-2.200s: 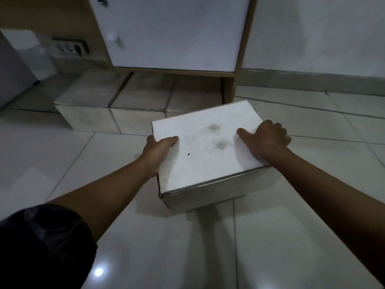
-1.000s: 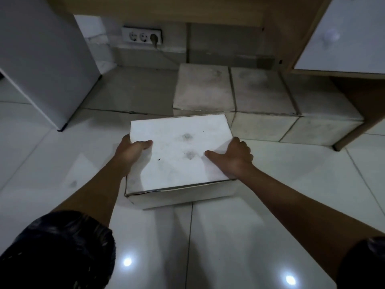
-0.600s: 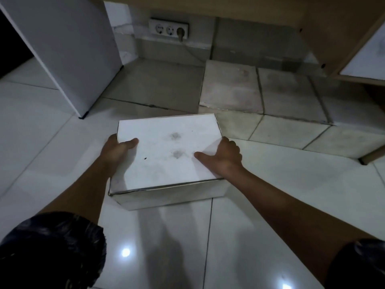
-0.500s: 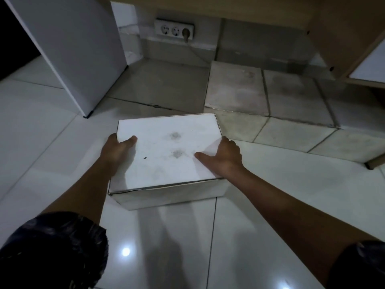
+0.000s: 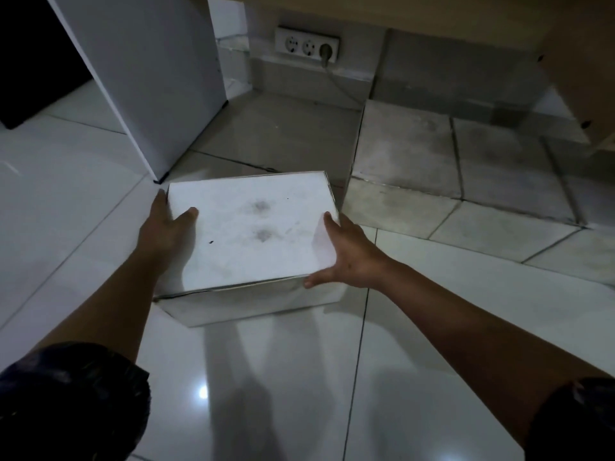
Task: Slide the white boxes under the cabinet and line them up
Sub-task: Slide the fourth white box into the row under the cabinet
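A white box (image 5: pixel 253 231) with two grey smudges on its lid sits on the glossy tile floor, just left of and in front of a row of dusty white boxes (image 5: pixel 409 151) lined up under the wooden cabinet (image 5: pixel 585 58). My left hand (image 5: pixel 163 231) grips its left side, thumb hooked over the lid. My right hand (image 5: pixel 349 254) presses flat against the right side, fingers straight, thumb at the front corner.
A white panel (image 5: pixel 143 71) stands on the floor at the left, leaving a gap of bare tile (image 5: pixel 276 134) between it and the row of boxes. A wall socket strip (image 5: pixel 307 44) with a plugged cable is at the back.
The box has slid left along the row to its left end and a little forward. My right hand has shifted from the lid to the box's right side.
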